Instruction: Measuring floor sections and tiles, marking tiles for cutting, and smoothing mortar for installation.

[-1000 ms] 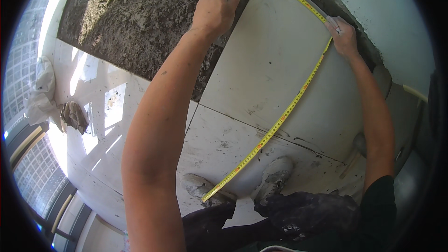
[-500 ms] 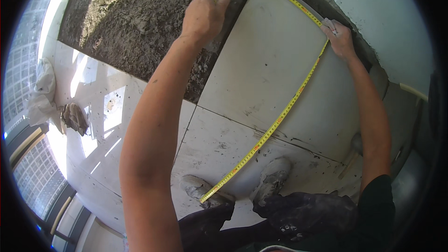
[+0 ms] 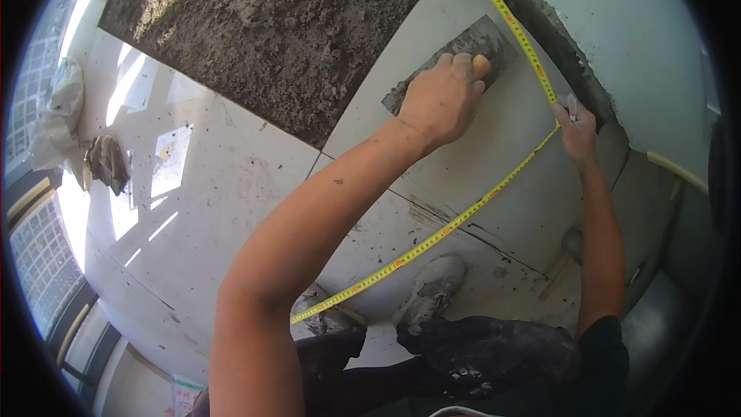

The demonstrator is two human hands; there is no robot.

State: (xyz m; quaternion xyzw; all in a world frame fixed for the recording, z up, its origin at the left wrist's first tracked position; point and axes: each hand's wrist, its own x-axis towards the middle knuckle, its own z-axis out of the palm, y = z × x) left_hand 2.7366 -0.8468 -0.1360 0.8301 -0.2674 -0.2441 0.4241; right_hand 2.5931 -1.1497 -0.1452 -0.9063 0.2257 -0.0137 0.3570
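My left hand (image 3: 444,102) is wrapped round the wooden handle of a flat plastering trowel (image 3: 492,40), its blade smeared with grey mortar. The trowel is over a large pale floor tile (image 3: 463,156). My right hand (image 3: 578,127) pinches a yellow tape measure strip (image 3: 532,54) near the tile's right side. From there one length reaches up to the mortar's far edge; the other runs back down across the tiles towards my left shoe. Something small and whitish shows at my right fingers, too small to name.
Rough grey mortar (image 3: 270,38) fills the bed at the far left. A pale wall (image 3: 625,23) rises on the right, with a dark gap along its foot. Dirty gloves (image 3: 106,164) and a white bag (image 3: 62,120) lie at the left. A hammer-like tool (image 3: 571,247) lies beside my right forearm.
My left hand has brought the trowel from the mortar bed rightwards and nearer, over the tile. My right hand has drawn the tape slightly nearer, and its far end now shows.
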